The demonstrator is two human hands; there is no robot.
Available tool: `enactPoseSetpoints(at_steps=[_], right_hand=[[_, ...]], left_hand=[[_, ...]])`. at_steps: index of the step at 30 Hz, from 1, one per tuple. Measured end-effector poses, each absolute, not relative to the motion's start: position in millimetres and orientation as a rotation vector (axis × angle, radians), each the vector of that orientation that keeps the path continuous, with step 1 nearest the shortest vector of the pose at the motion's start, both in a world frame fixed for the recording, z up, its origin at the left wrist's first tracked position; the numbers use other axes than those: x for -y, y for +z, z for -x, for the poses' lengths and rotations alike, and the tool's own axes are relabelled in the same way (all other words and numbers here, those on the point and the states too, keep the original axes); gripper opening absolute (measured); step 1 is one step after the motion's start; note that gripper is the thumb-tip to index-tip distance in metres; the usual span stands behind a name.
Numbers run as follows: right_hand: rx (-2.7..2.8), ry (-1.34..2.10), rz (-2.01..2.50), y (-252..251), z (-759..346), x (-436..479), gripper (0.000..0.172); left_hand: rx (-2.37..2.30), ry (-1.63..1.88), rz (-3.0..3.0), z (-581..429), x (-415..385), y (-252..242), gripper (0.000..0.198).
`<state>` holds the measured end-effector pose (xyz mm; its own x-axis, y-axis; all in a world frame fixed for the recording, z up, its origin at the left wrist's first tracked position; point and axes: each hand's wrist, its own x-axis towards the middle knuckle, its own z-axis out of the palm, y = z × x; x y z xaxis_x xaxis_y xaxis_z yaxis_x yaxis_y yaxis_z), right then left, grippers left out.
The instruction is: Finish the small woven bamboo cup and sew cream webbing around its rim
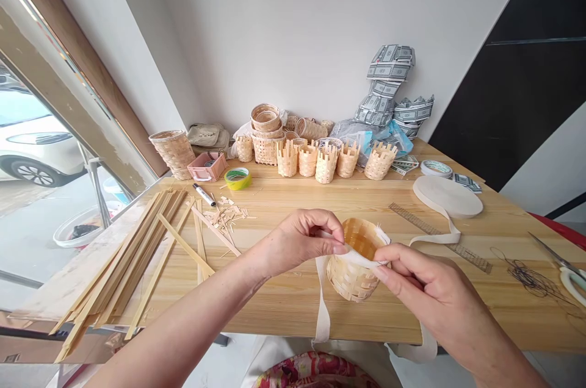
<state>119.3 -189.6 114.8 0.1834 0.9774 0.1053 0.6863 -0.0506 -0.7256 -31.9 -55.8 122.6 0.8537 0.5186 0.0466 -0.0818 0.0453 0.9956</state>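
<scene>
A small woven wood-strip basket (353,281) stands near the table's front edge, between my hands. White fabric tape (354,255) lies folded along the near part of its rim. My left hand (315,234) pinches the tape at the rim's left side. At the right side, my right hand (414,275) pinches the tape against the rim between thumb and fingers. One loose tape end (323,308) hangs down on the left, and another length drops past the table edge below my right wrist. The tape roll (451,196) lies farther back on the right.
Wood strips (119,260) are piled on the left, near a marker (204,194), offcuts and green tape (237,178). Several unfinished baskets (326,162) line the back. A ruler (439,235), tangled black thread (531,278) and scissors (572,278) lie on the right.
</scene>
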Motion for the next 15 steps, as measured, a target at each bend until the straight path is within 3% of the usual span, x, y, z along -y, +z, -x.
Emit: enactPoseSetpoints(at_steps=[15], right_hand=[[1.563,0.509,1.746,106.0,-117.2,189.9,0.021]], left_hand=[[-0.355,0.490,-1.518,32.5,54.8,122.5,0.018]])
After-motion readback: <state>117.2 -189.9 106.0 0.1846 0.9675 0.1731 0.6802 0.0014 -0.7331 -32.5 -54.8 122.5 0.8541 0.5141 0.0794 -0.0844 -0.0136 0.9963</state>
